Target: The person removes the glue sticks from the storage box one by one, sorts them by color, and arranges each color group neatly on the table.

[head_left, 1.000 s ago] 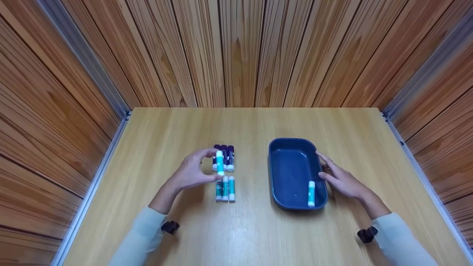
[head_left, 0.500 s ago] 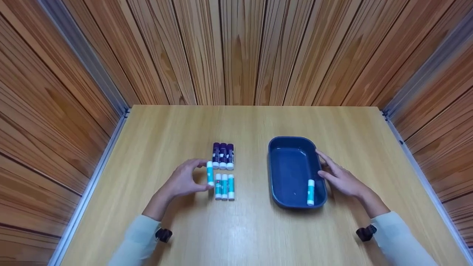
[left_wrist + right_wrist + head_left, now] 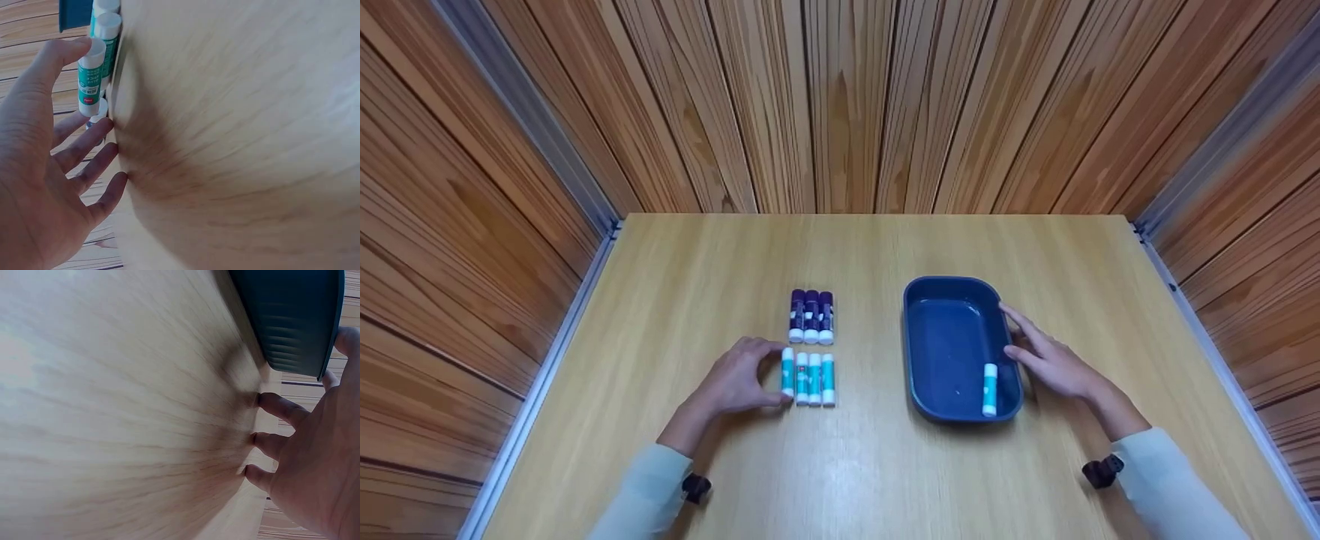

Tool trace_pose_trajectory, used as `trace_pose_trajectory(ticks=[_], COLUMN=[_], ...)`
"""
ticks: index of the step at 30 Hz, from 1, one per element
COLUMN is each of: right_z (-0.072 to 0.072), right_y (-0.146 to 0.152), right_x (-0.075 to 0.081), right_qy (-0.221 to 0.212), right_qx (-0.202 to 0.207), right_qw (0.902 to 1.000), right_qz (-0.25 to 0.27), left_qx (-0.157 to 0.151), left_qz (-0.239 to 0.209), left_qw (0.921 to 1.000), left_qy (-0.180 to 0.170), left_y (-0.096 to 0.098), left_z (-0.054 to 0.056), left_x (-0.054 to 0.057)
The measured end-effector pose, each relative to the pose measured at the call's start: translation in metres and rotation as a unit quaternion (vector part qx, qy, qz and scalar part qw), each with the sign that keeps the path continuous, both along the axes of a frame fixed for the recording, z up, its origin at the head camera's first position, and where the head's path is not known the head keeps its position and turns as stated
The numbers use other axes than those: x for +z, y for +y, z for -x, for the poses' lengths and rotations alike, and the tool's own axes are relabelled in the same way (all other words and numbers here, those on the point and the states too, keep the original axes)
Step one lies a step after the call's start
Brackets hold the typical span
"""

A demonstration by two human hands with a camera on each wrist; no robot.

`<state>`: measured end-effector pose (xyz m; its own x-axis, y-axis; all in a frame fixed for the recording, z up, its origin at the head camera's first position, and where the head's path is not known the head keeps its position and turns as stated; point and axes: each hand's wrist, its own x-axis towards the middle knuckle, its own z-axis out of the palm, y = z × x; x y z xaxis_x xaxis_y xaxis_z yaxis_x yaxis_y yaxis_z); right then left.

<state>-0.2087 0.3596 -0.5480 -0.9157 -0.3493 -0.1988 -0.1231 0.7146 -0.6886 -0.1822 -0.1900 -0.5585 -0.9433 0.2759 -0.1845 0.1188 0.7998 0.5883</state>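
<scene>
My left hand [image 3: 733, 381] pinches a teal glue stick [image 3: 787, 373] with white ends, thumb at one end and index finger at the other. That stick lies at the left end of a row of teal glue sticks [image 3: 815, 380]. In the left wrist view the held glue stick [image 3: 90, 79] shows its green label, and the other fingers are spread. On the right, my right hand [image 3: 1054, 364] touches the right side of a dark blue bin [image 3: 945, 352] with thumb and index finger. Its other fingertips rest on the table in the right wrist view. One teal glue stick [image 3: 990, 390] lies inside the bin.
Three dark purple glue sticks [image 3: 811, 317] lie side by side just behind the teal row. Wood-patterned walls [image 3: 847, 112] enclose the light wooden table [image 3: 840, 472] at the back and sides. Bare table lies between the rows and the bin.
My left hand has brought the held glue stick left, then toward me and down beside the teal row. The right hand and bin have stayed in place.
</scene>
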Motion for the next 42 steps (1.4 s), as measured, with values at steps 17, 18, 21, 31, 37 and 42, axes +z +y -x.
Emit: trace_pose_trajectory(ticks=[17,18,21,31,37,42], right_z=[-0.002,-0.002,-0.001,-0.001,-0.002,-0.002], right_y=[0.0,0.0,0.0,-0.001,-0.001,-0.001], right_x=[0.0,0.0,0.0,-0.002,0.0,0.0], right_qy=[0.014,0.015,0.017,0.014,0.012,0.008], right_qx=[0.007,0.007,0.007,0.002,0.0,-0.001], right_qw=[0.9998,0.9998,0.9998,0.9999,0.9999,1.0], right_qz=[0.008,0.008,0.008,0.006,0.006,0.005], left_qx=[-0.022,-0.023,-0.023,-0.028,-0.035,-0.021], left_qz=[0.024,0.024,0.024,0.017,-0.001,-0.02], left_qw=[0.9994,0.9994,0.9994,0.9994,0.9983,0.9968], left_qy=[0.014,0.013,0.009,0.013,0.046,0.075], left_y=[0.002,0.002,0.002,0.0,-0.002,0.0], left_z=[0.0,0.0,0.001,0.0,-0.004,-0.002], left_x=[-0.006,-0.006,-0.006,-0.007,-0.004,0.006])
